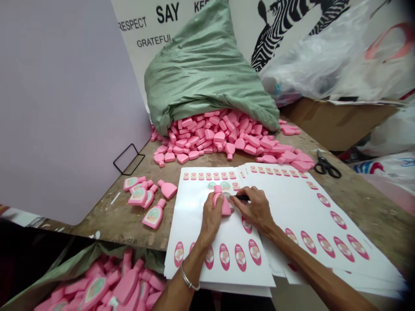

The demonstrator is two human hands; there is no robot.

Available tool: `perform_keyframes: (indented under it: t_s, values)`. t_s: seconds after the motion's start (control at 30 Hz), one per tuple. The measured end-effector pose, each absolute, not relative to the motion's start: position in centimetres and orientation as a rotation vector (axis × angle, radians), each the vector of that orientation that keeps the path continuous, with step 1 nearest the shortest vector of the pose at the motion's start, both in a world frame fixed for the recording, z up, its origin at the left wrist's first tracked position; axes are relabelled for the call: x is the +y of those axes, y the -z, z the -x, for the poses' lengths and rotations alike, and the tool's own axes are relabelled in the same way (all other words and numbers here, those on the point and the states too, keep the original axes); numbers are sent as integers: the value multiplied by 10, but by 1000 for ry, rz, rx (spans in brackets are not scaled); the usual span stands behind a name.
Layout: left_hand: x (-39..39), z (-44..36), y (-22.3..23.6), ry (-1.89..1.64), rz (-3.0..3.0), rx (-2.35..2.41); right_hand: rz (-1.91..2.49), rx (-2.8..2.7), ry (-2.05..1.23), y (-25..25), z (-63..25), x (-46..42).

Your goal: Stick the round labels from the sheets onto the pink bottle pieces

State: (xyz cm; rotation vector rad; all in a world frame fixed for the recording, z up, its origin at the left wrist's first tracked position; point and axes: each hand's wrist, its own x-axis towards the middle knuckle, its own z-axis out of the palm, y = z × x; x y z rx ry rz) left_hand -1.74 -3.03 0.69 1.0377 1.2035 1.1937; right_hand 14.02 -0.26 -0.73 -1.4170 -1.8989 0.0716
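Note:
My left hand [212, 218] grips a flat pink plastic bottle [223, 205] over a white sheet of oval pink labels [194, 224]. My right hand [253, 208] pinches a small black-handled tool [242, 198], its tip against the bottle's face. Both hands rest above a fanned stack of these sheets. A heap of bare pink bottles [207, 136] spills across the table beyond the sheets. To the left lie several labelled bottles [154, 215], and one bare bottle [167, 190] lies beside them.
A green woven sack [204, 73] slumps behind the heap on the worn wooden table [129, 220]. Black-handled scissors [327, 166] lie at the right. A lower sack of labelled bottles [126, 285] sits at the near left. A lilac board [65, 108] stands at the left.

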Motion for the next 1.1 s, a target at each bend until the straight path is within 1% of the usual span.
perform_keyframes:
  t_s: [0.1, 0.2, 0.37, 0.47, 0.9, 1.0, 1.1]
  values:
    - [-32, 18, -12, -1149, -956, 1129, 1503, -1596, -400, -4, -143, -3]
    - [-35, 18, -18, -1197, -835, 1063, 1485, -1417, -606, -24, -144, -9]
    - [-45, 22, -31, -1251, -545, 854, 1433, -1518, -887, -42, -129, -33]
    - [-50, 26, -39, -1240, -490, 831, 1374, -1521, -969, -43, -117, -43]
    - [-56, 33, -48, -1261, -517, 784, 1361, -1503, -930, -52, -97, -53]
    - [-58, 36, -51, -1262, -541, 743, 1372, -1556, -811, -50, -97, -53]
    - [-62, 41, -54, -1256, -659, 711, 1470, -1659, -624, -50, -103, -48]
